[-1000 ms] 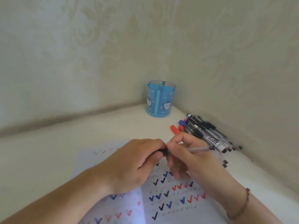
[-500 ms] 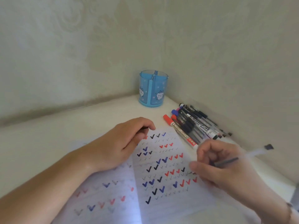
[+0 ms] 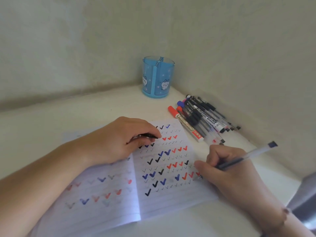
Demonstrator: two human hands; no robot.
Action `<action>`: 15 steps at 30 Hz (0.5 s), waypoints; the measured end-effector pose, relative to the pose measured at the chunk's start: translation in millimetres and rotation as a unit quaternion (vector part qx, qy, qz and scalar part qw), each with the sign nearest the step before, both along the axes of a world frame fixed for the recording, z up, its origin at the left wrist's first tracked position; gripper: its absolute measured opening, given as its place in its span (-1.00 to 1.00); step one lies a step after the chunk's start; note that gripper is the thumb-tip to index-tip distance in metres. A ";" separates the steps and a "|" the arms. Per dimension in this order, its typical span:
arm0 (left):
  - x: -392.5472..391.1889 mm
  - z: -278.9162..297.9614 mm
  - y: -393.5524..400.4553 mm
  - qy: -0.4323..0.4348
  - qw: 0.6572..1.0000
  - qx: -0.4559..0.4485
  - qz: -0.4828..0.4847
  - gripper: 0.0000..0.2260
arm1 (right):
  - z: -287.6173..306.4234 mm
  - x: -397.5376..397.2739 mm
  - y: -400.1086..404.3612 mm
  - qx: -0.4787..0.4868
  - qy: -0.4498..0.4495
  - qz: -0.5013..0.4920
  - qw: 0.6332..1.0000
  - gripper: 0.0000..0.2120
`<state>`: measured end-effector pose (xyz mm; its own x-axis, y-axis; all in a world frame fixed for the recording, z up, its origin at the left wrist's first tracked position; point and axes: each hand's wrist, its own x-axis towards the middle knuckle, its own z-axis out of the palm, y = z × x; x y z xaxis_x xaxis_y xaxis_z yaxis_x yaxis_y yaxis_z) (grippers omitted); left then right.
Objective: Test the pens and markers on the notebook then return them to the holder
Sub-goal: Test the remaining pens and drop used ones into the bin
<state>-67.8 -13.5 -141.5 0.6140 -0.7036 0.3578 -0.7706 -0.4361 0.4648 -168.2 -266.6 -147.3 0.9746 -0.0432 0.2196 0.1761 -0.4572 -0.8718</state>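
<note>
An open lined notebook lies on the white desk, its pages covered with black, blue and red tick marks. My right hand grips a clear-barrelled pen in a writing hold, its tip down at the right edge of the right-hand page. My left hand rests on the notebook's upper left and holds a small black pen cap under curled fingers. A blue divided holder with cartoon faces stands in the corner with nothing showing above its rim.
A pile of pens and whiteboard markers lies on the desk between the holder and the right wall, just above the notebook. Walls close off the back and right. A dark grey object shows at the right edge.
My hands drew apart, the cap coming off in my left hand. My right hand carried the pen down to the right page edge and the tip now meets the paper.
</note>
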 end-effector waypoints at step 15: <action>-3.9 5.8 -0.7 0.018 0.999 -0.050 0.009 -0.82 | 8.3 -0.3 0.3 0.132 0.000 0.001 0.991 -0.56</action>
<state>-71.8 -14.2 -135.6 0.6404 -0.6538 0.4029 -0.7447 -0.4003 0.5340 -168.5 -266.3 -139.0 0.9748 -0.0976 0.2008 0.1765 -0.2136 -0.9608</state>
